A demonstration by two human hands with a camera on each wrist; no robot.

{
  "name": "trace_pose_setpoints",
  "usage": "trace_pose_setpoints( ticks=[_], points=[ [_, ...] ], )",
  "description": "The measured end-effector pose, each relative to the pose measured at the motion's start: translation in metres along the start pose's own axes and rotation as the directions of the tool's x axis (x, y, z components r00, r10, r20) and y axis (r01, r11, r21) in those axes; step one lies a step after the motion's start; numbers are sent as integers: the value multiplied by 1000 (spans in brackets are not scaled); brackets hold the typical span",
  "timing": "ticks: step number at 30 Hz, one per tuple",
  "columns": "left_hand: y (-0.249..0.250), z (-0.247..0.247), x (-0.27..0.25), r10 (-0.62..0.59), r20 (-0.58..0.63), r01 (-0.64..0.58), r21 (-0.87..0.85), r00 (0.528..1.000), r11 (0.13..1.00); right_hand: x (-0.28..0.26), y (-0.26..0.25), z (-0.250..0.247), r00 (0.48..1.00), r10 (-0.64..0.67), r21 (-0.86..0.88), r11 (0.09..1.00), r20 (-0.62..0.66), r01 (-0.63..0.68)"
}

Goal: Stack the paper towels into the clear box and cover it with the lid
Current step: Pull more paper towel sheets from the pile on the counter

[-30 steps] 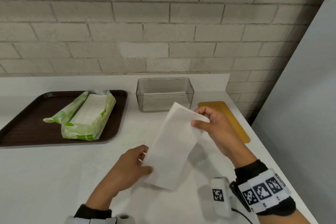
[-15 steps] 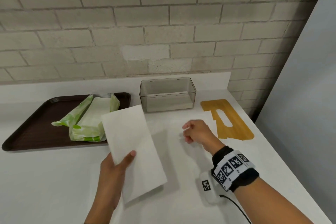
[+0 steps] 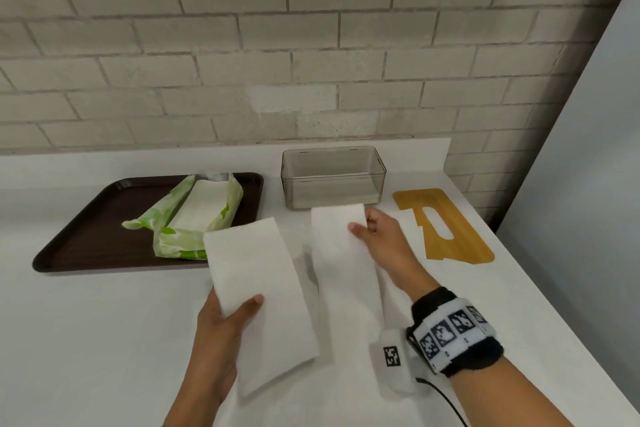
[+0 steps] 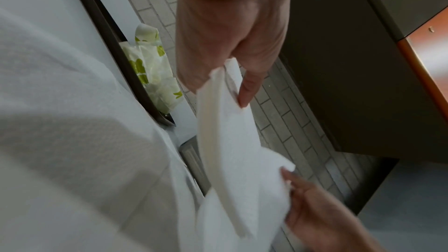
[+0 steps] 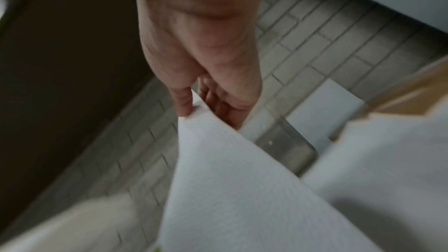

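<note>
My left hand (image 3: 232, 315) holds a folded white paper towel (image 3: 258, 291) by its near edge, thumb on top, above the counter. My right hand (image 3: 367, 228) pinches the far end of a second paper towel (image 3: 343, 263) and lifts it off the counter. The left wrist view shows the left thumb and fingers gripping the first towel (image 4: 223, 122). In the right wrist view the thumb and fingers pinch the second towel's (image 5: 230, 179) edge. The clear box (image 3: 332, 177) stands empty at the back by the wall. The wooden lid (image 3: 446, 229) lies flat to its right.
A dark brown tray (image 3: 86, 236) at the left carries an opened green-and-white towel package (image 3: 197, 215). More white towel (image 3: 412, 218) lies on the counter, partly over the lid. The counter ends at a brick wall behind and a grey panel (image 3: 588, 184) on the right.
My left hand took the first towel alone and shifted it left. My right hand let go of it, reached to the counter and has picked up a second towel by its far end.
</note>
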State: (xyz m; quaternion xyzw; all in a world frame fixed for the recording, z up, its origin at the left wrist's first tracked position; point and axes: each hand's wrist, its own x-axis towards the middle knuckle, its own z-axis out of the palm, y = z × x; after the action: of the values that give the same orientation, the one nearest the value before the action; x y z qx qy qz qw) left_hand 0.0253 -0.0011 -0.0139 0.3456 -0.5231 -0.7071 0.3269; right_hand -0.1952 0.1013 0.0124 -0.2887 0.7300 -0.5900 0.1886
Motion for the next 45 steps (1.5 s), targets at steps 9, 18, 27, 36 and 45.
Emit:
trace_pose_setpoints(
  ticks=[9, 18, 27, 36, 45],
  points=[
    [9, 33, -3, -4, 154, 2, 17, 988, 1000, -45, -90, -7, 969, -241, 478, 857, 47, 191],
    [13, 63, -15, -2, 264, -7, 32, 964, 999, -30, -24, 37, 965, -125, -306, 951, -230, 50],
    [14, 75, 3, 205, 243, -249, 168, 948, 954, -32, -21, 7, 982, 148, 261, 950, 116, -174],
    [20, 105, 16, 330, 252, -389, 240, 910, 889, -33, -26, 9, 952, -252, 109, 956, -174, 273],
    [20, 119, 18, 326, 213, -371, 233, 921, 899, -27, -21, 8, 966, -206, 45, 975, -158, 216]
  ],
)
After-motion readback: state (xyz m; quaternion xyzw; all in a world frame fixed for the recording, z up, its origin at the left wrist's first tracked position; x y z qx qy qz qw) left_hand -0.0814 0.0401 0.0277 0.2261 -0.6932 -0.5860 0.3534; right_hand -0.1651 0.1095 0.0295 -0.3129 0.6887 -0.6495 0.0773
